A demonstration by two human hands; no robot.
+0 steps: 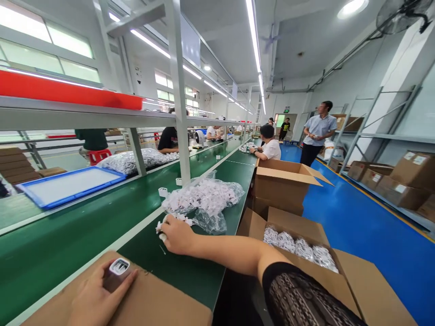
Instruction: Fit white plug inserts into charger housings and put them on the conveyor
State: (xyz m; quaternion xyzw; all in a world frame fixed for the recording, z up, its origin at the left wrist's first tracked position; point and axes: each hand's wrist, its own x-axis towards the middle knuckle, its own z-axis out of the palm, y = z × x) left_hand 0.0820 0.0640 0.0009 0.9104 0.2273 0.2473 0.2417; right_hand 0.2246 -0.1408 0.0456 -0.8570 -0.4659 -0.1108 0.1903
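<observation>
My left hand is closed around a small white plastic housing, whose open end faces up and shows a dark inside. It is held above a brown cardboard box on the bench. My right hand is stretched out over the green bench with its fingers curled down at a few small white plastic parts. What lies between those fingertips is hidden. Just beyond the hand, a clear plastic bag lies open with a heap of small white parts on it.
White housings stand on the green conveyor to the left. An open carton with bagged white parts sits at the right, another carton behind it. A metal post rises beside the bag. Several people work farther along.
</observation>
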